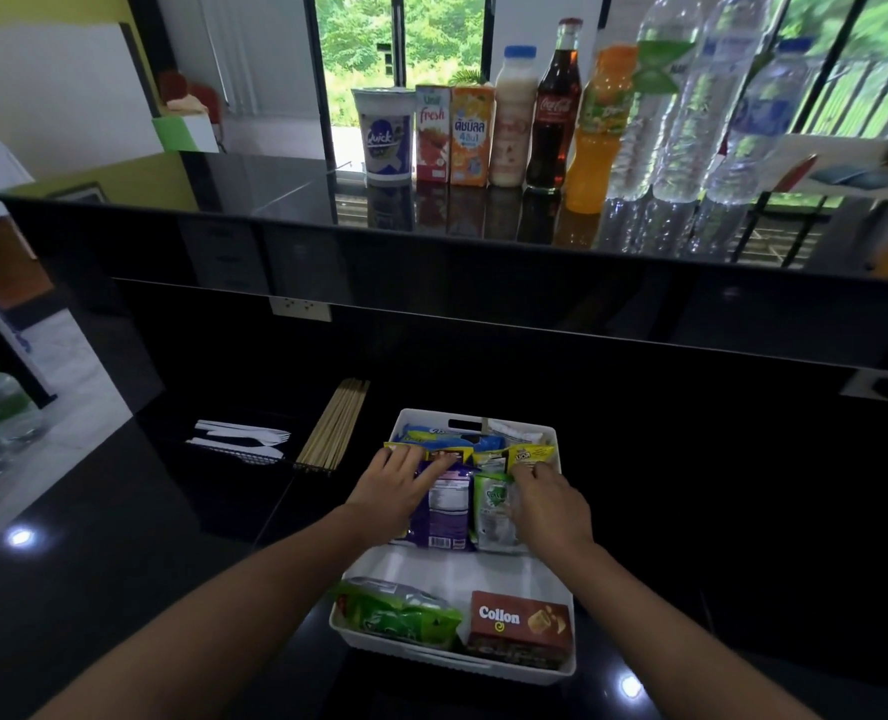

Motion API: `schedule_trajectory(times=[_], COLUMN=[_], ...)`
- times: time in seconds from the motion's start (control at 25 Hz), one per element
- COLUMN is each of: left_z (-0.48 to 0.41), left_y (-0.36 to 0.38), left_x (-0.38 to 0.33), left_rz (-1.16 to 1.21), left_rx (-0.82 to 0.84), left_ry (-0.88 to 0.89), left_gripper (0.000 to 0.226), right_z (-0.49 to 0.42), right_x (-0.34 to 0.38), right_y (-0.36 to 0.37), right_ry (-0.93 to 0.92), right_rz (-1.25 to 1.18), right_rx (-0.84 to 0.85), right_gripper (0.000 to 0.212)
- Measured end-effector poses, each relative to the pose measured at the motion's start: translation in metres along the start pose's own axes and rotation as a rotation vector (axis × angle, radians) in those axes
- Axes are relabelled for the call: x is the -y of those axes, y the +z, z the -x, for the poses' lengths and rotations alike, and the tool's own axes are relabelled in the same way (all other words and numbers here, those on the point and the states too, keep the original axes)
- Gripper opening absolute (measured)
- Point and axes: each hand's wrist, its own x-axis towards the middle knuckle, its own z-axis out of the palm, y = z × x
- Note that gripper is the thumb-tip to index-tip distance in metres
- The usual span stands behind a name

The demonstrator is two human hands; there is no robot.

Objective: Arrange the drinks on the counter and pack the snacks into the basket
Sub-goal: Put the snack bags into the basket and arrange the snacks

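- The basket (457, 569) sits mid-desk toward the near edge, with snacks crowding its far end.
- The left hand (402, 485) lies flat, fingers straight on the purple packet (444, 517); let it steady the row.
- The right hand (553, 506) fingers curl, apparently pinching the green packet (491, 506); seat it upright, snug beside the purple one.

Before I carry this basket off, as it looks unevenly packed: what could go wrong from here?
The packets are crowded at the far end of the basket, under the left hand and right hand; let go, they may topple into the bare middle. The green bag sits high at the near rim and could slip out. The bottles stand close together on the counter; a knock could fell several.
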Motion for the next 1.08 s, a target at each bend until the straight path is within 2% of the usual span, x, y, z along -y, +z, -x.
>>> schedule_trajectory(times=[0.24, 0.32, 0.52, 0.68, 0.88, 1.08], left_z=[-0.007, -0.007, -0.006, 0.003, 0.01, 0.022], left_y=[-0.001, 0.005, 0.005, 0.0, -0.009, -0.011], left_x=[-0.003, -0.003, 0.003, 0.007, 0.007, 0.011], left_rz=[-0.033, -0.002, 0.117, 0.142, 0.182, 0.305], left_rx=[-0.079, -0.052, 0.038, -0.011, -0.064, -0.026], left_ry=[0.01, 0.029, -0.067, -0.084, -0.093, -0.169], left_gripper=[0.11, 0.115, 0.116, 0.116, 0.112, 0.107], right_z=[-0.001, -0.002, -0.003, 0.005, 0.015, 0.028], right_x=[-0.005, -0.006, -0.011, -0.008, -0.003, -0.002], right_y=[0.002, 0.004, -0.001, -0.004, -0.012, -0.016], right_ry=[0.031, 0.016, 0.009, -0.021, -0.046, -0.033], right_rz=[-0.021, -0.024, -0.051, -0.062, -0.029, -0.033], right_rx=[0.008, 0.028, 0.004, -0.014, -0.002, -0.012], right_gripper=[0.052, 0.054, 0.067, 0.073, 0.071, 0.065])
